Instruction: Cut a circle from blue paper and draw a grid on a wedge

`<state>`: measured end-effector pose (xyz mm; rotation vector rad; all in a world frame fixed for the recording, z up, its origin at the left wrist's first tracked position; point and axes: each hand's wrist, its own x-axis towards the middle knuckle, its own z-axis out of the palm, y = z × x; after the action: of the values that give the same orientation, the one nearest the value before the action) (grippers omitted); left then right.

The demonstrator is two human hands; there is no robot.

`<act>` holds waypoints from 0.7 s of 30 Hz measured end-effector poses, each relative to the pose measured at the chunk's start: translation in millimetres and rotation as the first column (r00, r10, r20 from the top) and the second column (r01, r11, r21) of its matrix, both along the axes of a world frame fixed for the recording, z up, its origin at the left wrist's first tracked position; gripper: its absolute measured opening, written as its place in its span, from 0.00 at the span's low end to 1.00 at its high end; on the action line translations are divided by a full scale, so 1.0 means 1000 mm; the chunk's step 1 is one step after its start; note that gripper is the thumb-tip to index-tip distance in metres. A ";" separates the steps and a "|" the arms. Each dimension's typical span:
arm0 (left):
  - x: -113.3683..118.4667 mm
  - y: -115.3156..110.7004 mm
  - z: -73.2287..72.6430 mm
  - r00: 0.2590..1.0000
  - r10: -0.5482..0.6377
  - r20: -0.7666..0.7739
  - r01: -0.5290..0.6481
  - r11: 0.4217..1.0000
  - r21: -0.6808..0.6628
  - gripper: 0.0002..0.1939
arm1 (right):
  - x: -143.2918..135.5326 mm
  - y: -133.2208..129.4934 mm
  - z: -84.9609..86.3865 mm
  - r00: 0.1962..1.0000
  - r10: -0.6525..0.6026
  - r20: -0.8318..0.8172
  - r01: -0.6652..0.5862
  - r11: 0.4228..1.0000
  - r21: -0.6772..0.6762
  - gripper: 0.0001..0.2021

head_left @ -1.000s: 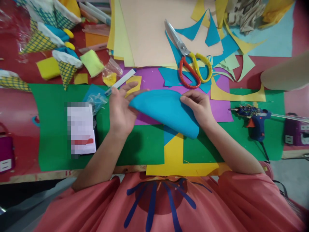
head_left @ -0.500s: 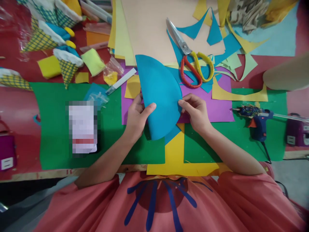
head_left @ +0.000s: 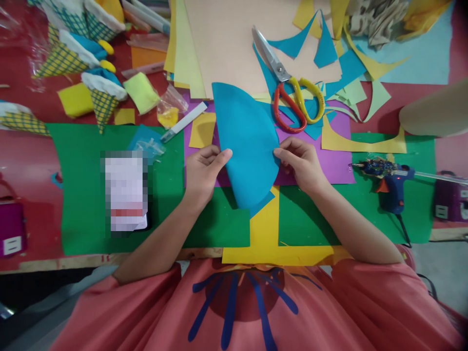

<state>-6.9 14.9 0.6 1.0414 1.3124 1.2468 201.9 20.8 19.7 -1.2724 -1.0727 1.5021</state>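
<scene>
Between the hands (head_left: 201, 174) | half-round blue sheet (head_left: 250, 146) | pinched: left at straight edge, right at curve

The held sheet (head_left: 248, 151) is plain blue, the scissor handles (head_left: 298, 100) red and yellow.

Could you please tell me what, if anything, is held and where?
A blue half-round paper-like sheet: the left grip holds its straight edge, the right grip its curved edge.

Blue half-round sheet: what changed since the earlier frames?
The blue half-round sheet has turned clockwise, curved edge now facing right. The left hand, open earlier, now pinches its straight edge; the right hand stays on the curved edge. Metal scissors with red and yellow handles, dark blue glue gun: unmoved.
</scene>
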 end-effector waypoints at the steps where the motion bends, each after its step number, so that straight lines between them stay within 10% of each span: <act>1: 0.000 0.000 0.000 1.000 0.005 -0.009 -0.005 1.000 -0.005 0.23 | 0.001 0.001 0.000 1.000 0.000 -0.002 0.000 1.000 -0.006 0.11; 21: -0.002 0.001 0.006 0.979 -0.053 -0.197 0.066 0.996 0.063 0.12 | 0.013 -0.009 0.001 1.000 -0.018 -0.025 0.016 0.998 -0.058 0.12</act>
<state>-8.5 16.2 6.8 1.2698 1.3834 1.1746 214.5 12.2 21.1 -1.2953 -1.0059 1.5423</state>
